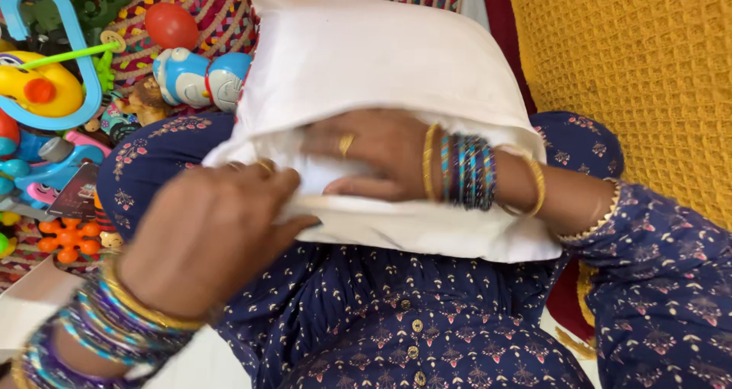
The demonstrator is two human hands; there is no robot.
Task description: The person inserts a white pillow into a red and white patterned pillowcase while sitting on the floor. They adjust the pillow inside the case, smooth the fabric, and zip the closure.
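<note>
Pillow (366,61) under both hands' grip, on lap.

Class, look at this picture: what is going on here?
A person sits with a white pillow on their lap. The right hand reaches into the open end of the white pillowcase, while the left hand grips the case's edge. Both wrists carry many coloured bangles. Plastic toys lie scattered on a woven rug to the left, and a yellow textured cloth is on the right.
</note>
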